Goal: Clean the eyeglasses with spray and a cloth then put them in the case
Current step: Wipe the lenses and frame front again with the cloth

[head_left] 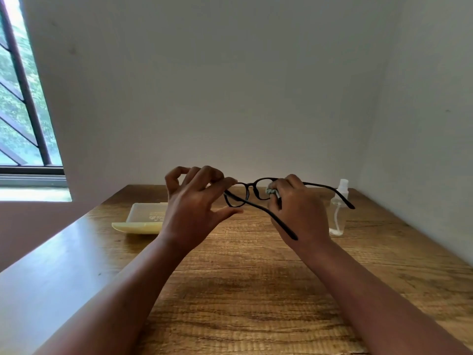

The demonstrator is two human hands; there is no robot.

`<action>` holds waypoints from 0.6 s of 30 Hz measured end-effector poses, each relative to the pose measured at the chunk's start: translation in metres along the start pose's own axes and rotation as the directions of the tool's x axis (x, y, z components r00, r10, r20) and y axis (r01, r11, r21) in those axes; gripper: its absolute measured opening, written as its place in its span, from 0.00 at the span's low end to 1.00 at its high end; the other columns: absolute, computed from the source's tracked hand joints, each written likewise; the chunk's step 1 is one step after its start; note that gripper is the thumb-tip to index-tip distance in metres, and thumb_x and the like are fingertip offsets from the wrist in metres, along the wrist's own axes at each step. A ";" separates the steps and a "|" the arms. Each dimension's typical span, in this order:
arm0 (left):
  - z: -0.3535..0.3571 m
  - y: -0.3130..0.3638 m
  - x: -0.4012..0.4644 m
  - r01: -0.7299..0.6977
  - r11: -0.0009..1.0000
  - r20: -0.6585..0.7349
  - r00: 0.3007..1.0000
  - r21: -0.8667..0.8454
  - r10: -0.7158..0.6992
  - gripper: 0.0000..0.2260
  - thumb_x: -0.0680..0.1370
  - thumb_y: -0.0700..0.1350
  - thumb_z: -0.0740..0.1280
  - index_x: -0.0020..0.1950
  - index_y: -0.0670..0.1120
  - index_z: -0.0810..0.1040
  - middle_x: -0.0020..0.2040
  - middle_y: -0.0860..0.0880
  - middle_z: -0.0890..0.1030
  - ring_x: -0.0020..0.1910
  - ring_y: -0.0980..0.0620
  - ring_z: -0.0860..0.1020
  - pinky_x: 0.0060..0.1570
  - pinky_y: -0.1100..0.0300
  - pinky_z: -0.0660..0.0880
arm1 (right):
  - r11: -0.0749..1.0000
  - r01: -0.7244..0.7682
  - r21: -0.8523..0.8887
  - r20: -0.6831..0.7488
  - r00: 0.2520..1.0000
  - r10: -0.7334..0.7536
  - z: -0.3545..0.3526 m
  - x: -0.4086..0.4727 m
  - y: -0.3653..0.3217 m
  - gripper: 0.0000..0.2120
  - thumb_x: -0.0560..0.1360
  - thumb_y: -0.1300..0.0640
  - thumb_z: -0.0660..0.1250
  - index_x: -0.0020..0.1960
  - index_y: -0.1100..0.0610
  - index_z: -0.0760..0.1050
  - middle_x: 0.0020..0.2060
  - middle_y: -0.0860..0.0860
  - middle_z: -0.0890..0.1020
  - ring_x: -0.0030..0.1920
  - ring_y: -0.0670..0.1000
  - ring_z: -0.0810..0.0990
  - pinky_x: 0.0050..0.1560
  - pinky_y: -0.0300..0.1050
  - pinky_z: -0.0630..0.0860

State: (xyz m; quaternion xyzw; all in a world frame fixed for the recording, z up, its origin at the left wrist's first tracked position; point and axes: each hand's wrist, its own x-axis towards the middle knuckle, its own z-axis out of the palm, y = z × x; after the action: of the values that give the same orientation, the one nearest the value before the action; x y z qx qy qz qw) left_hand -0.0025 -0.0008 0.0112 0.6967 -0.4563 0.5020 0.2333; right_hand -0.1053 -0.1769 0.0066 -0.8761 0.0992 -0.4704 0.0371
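Though mostly hidden by the right hand (298,211), cloth (271,191) against eyeglasses (252,192).

Two bare forearms are seen, entering from 7 and 5 o'clock. No sleeves, watch, rings or bracelets are worn. The left hand (194,201) and right hand (299,211) are ungloved; nails are kept short and unpainted.

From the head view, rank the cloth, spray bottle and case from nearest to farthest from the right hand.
1. Cloth: pinched in the right hand, against the lens of the eyeglasses.
2. Spray bottle: standing just right of that hand.
3. Case: lying open at far left, beyond the left hand.
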 end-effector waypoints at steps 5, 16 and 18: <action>0.000 -0.003 -0.001 0.088 0.995 0.023 0.996 -0.038 -0.087 0.23 0.67 0.64 0.72 0.55 0.51 0.83 0.49 0.52 0.79 0.52 0.53 0.76 0.58 0.51 0.58 | 0.962 0.047 0.270 -0.023 0.999 -0.042 -0.008 0.000 -0.005 0.05 0.75 0.61 0.69 0.51 0.58 0.80 0.46 0.50 0.80 0.43 0.50 0.79 0.40 0.44 0.75; 0.003 0.002 -0.001 0.089 0.990 0.076 0.994 -0.109 -0.081 0.20 0.71 0.62 0.67 0.55 0.51 0.83 0.49 0.52 0.78 0.52 0.53 0.76 0.57 0.53 0.57 | 0.891 0.296 0.345 -0.031 0.952 -0.305 0.005 -0.005 -0.022 0.12 0.79 0.55 0.63 0.59 0.56 0.80 0.49 0.48 0.81 0.50 0.49 0.77 0.43 0.48 0.76; 0.003 -0.002 -0.002 0.090 0.993 0.072 0.994 -0.076 -0.084 0.20 0.72 0.62 0.67 0.55 0.51 0.83 0.49 0.53 0.78 0.52 0.53 0.76 0.57 0.53 0.56 | 0.887 0.354 0.297 0.010 0.927 -0.374 0.003 -0.005 -0.020 0.14 0.80 0.54 0.60 0.58 0.55 0.81 0.50 0.49 0.81 0.49 0.50 0.76 0.42 0.48 0.76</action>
State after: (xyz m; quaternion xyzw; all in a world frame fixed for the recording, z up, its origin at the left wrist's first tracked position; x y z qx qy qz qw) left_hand 0.0009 -0.0012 0.0089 0.7230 -0.4527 0.4486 0.2666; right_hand -0.1029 -0.1569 0.0041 -0.8793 -0.1382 -0.4488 0.0796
